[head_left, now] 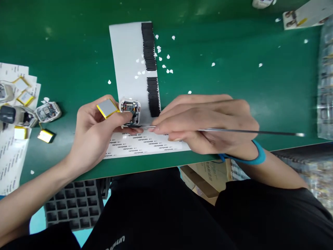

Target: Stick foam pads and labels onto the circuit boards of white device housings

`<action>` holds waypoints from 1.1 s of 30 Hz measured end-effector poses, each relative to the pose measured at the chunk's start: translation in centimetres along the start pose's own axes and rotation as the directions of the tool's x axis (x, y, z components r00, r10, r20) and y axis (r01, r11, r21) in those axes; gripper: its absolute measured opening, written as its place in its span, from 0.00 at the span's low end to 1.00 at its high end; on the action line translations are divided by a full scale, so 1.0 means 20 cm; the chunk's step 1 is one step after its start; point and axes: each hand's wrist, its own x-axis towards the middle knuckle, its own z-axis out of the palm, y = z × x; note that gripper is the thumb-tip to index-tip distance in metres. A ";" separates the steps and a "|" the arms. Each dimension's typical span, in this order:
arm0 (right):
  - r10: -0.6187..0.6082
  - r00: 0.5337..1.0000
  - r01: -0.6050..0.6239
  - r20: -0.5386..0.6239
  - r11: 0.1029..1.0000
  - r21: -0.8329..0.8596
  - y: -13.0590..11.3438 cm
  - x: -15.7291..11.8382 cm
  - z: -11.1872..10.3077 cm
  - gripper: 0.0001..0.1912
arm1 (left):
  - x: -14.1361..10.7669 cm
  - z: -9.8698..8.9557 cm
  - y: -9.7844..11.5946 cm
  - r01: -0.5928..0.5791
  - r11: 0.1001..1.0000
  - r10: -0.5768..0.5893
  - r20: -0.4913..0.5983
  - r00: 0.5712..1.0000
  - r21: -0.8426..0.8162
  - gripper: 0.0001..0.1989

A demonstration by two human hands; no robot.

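1. Surface: a smooth, glossy green tabletop (234,45), specked with small white tabs (163,66). Beneath its near edge, a dark gridded tray (78,203) and an open cardboard box (205,177); stacked clear plastic (325,80) at far right.
2. Before me, a plain white sheet (127,52) carries two rows of thin black strips (149,48), packed like comb teeth. A printed sheet (153,146) lies crosswise under my hands.
3. White housing (138,107): rounded-square, open, circuit board showing, held over the plain sheet's near end. My left hand (96,132) pinches it, thumb across the board, fingers underneath. A flat, yellow-edged grey cell (107,108) sits just beside that thumb.
4. My right hand (208,121) pinches a slim metal tool (234,131), thumb against fingers; its tip is at the housing's near edge, contact unclear.
5. Far left: similar open housings (48,111), hard-shelled, with loose cells (25,98).
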 end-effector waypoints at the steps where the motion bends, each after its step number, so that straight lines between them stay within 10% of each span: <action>1: 0.028 1.000 -0.028 0.005 1.000 -0.003 0.00 0.00 0.00 0.07 | 0.00 0.00 0.00 -0.004 1.000 0.004 0.002 1.000 0.011 0.13; 20: 0.087 0.992 -0.093 0.089 0.994 0.063 0.02 0.00 0.00 0.06 | -0.03 0.01 -0.01 -0.025 0.996 0.022 0.037 0.999 0.086 0.11; 33: -0.076 0.996 0.073 -0.037 0.995 -0.073 0.04 0.00 0.01 0.11 | -0.04 -0.01 -0.02 -0.114 0.991 0.112 0.045 0.993 0.063 0.03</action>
